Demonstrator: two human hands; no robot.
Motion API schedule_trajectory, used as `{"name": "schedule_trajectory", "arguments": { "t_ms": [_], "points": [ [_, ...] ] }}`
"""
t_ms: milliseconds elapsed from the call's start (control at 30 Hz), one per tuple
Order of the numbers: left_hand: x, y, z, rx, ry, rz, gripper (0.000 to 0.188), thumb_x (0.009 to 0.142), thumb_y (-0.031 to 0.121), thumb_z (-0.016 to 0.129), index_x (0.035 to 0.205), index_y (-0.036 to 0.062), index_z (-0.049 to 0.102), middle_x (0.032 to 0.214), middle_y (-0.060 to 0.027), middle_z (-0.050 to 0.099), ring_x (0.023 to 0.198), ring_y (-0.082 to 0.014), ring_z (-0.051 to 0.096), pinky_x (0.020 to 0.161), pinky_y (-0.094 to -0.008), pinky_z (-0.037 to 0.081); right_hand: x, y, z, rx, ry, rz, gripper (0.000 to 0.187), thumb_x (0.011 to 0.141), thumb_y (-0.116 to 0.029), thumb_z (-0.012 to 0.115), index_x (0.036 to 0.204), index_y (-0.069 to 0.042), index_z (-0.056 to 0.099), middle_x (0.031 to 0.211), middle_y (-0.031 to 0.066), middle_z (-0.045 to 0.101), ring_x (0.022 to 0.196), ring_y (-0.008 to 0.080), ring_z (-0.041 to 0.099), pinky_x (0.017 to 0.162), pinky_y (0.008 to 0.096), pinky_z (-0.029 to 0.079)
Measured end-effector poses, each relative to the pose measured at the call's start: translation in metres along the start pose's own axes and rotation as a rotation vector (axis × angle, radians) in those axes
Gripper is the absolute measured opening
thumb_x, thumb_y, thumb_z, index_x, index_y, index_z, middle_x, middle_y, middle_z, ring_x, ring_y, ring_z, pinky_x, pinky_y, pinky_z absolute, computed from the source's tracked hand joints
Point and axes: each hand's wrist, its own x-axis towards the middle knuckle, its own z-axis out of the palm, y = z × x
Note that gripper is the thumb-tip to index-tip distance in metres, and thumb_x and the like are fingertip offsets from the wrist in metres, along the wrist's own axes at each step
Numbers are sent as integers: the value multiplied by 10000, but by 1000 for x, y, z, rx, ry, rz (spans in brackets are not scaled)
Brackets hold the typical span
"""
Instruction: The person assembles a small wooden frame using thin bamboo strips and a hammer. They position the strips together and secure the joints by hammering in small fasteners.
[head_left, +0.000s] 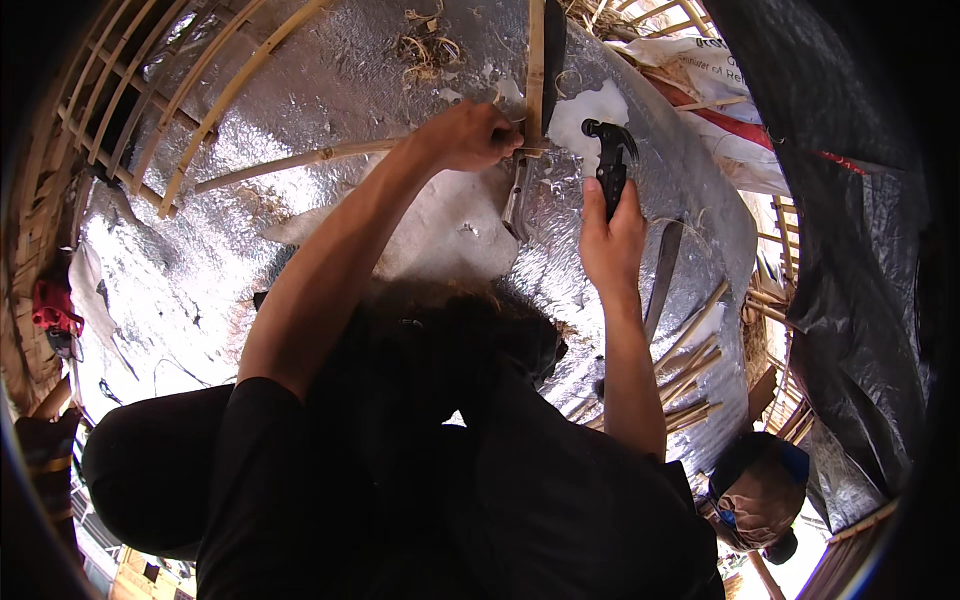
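A black claw hammer (611, 165) is held upright by its handle in my right hand (613, 240), its head just right of a bamboo joint. My left hand (468, 138) is closed, fingertips pinched at that joint; whatever they grip is hidden. There an upright bamboo strip (536, 70) meets a short crosswise bamboo piece (537, 152). From beneath my left wrist a long curved bamboo strip (300, 162) runs off to the left. Just below the joint lies a narrow shiny metal tool (516, 205), whose kind I cannot make out.
Silver sheeting (200, 260) spreads beneath the work. A long flat blade-like strip (664, 270) and several cut bamboo sticks (692, 385) lie by my right forearm. Bamboo latticework (140, 90) stands far left, dark plastic sheeting (840, 220) hangs right. A red object (57, 308) sits left.
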Motion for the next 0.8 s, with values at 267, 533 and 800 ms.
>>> {"name": "schedule_trajectory", "arguments": {
  "t_ms": [267,533,800],
  "points": [
    [-4,8,1,58,11,6,269,973,253,585,1027,59,764,910,-145,759,870,-323,741,812,-435,569,-2,-12,0,-38,-126,-50,341,1051,-317,588,1127,14,558,863,248,699,819,469,713,689,512,527],
    [-5,1,7,-7,93,95,286,976,312,621,958,69,770,865,-190,730,810,-403,709,751,-488,548,-5,8,19,-248,-191,-119,253,1050,-228,558,1044,16,488,832,292,673,788,515,671,654,579,509],
    [-3,-4,11,-34,118,99,289,992,275,635,908,17,733,810,-165,722,788,-327,725,747,-436,547,-4,3,30,-245,-195,-87,319,1048,-248,577,1112,54,500,777,280,661,738,504,678,620,547,512]
  ]
}}
